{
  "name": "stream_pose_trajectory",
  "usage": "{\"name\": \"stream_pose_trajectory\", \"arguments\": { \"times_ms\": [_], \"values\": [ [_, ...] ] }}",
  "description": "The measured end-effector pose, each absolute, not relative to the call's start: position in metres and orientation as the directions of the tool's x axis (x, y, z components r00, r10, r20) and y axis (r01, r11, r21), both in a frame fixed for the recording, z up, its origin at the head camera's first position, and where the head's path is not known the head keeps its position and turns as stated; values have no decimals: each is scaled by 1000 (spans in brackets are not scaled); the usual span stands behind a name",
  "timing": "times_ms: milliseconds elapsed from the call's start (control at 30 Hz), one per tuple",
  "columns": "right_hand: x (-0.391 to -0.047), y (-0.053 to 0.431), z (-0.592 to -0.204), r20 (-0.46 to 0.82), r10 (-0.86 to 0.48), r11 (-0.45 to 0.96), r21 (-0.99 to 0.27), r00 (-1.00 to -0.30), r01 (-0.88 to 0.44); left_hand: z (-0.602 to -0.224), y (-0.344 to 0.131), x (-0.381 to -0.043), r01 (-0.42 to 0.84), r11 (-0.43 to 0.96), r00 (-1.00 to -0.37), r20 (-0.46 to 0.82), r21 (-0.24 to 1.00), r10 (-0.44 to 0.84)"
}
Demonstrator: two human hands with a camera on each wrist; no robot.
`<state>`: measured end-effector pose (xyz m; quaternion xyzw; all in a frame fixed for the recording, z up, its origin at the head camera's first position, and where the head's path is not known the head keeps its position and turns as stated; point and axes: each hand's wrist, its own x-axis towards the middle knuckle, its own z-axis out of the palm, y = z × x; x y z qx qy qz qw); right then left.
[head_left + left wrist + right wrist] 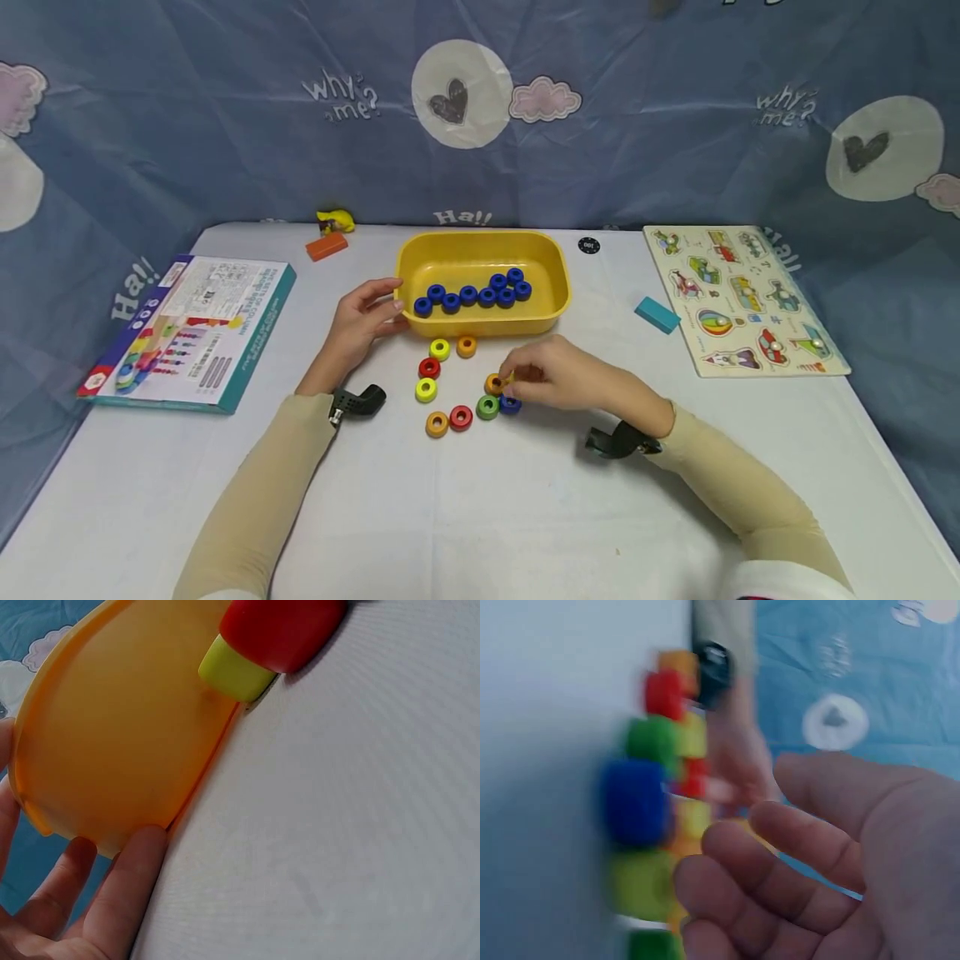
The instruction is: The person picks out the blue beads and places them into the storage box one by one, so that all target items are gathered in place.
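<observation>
At the left end of a yellow tub (480,327), my left hand (365,315) rests with its fingers extended. In the left wrist view its fingertips (146,844) touch the tub's outer wall (120,742). Several blue rings (468,295) lie inside the tub. My right hand (558,372) is over the loose rings in front of it, beside an orange ring (493,384), a green ring (487,407) and a blue ring (510,404). The right wrist view shows its fingers (780,885) loosely bent, thumb apart, nothing between them. Its palm side hides some rings in the head view.
More red, yellow and orange rings, such as a red ring (461,417), lie left of my right hand. A game box (195,333) is at the left, a wooden puzzle board (742,300) at the right. Orange block (327,246), blue block (657,315) and black chip (588,245) lie around the tub.
</observation>
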<state>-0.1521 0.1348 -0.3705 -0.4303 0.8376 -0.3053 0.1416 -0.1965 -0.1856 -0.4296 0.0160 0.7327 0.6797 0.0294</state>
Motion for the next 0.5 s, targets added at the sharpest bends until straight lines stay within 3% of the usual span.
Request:
{"name": "stream_pose_trajectory", "arguments": {
  "times_ms": [133, 500],
  "values": [
    [-139, 136, -386, -89, -807, 519, -581, -584, -628, -430, -187, -196, -3, 80, -997, -10, 997, 81],
    [-131, 131, -402, 14, -783, 545, -466, -622, -697, -431, -187, -196, 1, 84, -998, -5, 996, 66]
  ]
}}
